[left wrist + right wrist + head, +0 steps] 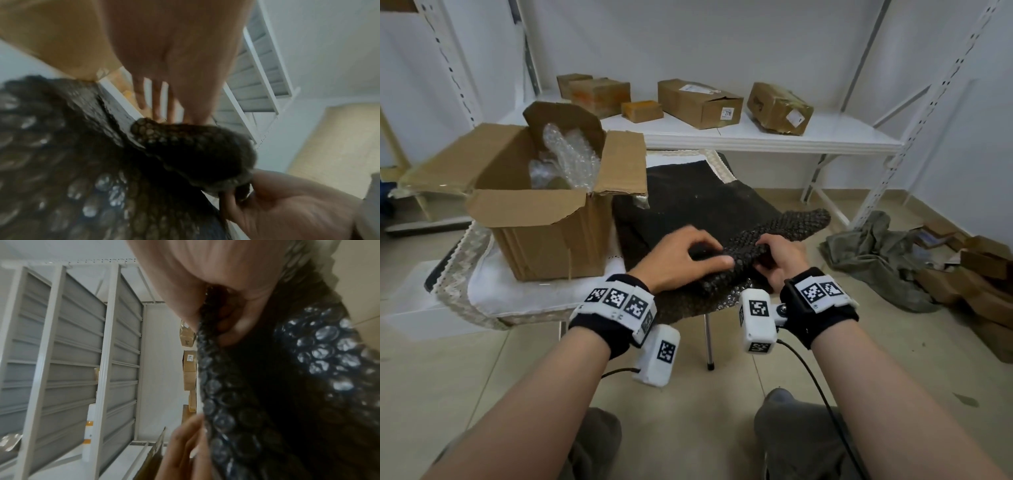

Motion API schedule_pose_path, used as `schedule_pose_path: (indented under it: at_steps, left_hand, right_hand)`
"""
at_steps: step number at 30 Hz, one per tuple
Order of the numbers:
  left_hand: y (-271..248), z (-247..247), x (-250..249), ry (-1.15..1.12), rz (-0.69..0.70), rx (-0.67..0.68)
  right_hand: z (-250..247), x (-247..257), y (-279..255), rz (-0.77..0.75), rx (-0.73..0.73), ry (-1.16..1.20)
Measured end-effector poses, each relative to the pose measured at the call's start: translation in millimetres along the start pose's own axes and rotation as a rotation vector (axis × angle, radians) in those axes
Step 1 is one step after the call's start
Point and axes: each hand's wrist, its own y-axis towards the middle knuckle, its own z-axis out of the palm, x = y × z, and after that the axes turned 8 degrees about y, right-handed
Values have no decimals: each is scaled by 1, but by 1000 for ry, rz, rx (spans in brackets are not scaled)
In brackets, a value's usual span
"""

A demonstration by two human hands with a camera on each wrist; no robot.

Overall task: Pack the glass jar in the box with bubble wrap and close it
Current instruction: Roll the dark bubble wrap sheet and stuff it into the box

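My head camera looks forward and down from above my forearms, wide enough to take in the table [493,291], the open box [544,219], the shelf [774,137] behind and the floor around my knees. The left wrist camera sits low, very close under the left hand [174,53], facing along the fingers toward the white shelving. The right wrist camera is just as close under the right hand [216,288], tilted sideways (the shelving runs vertically in it). All three share the dark bubble wrap [767,240] between my hands; each wrist view also catches the opposite hand, blurred.
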Motion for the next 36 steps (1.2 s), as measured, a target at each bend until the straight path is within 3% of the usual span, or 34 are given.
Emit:
schedule_pose_path:
  at_steps: [2, 3, 5, 7, 9, 12, 14, 18, 24, 28, 32, 36]
  left_hand:
    - [-3, 4, -9, -11, 24, 211]
    - [-3, 8, -10, 41, 42, 220]
    - [-3, 11, -8, 39, 30, 95]
    - [-1, 6, -10, -148, -90, -36]
    - [2, 0, -14, -460, -256, -60]
    - [1, -3, -24, -863, -413, 68]
    - [-1, -4, -24, -965, -458, 151]
    - [-1, -10, -13, -806, -533, 197]
    - [2, -21, 0, -647, -585, 86]
    - [3, -18, 9, -568, -592, -55]
    - [5, -17, 15, -572, -601, -53]
    - [6, -22, 16, -638, -573, -127]
  right_hand:
    - [-2, 2, -1, -17, 2, 30]
    - [-3, 2, -2, -13, 26, 54]
    - [-4, 4, -7, 10, 116, 99]
    - [-5, 5, -9, 44, 184, 108]
    - [-5, 6, -7, 79, 217, 88]
    - [-2, 3, -9, 107, 251, 1]
    - [2, 0, -8, 105, 238, -46]
    - [7, -5, -1, 71, 155, -44]
    - [6, -22, 43, 95, 217, -99]
    - [8, -14, 21, 89, 264, -125]
    - [11, 1, -20, 93, 296, -168]
    - [10, 5, -26, 120, 362, -166]
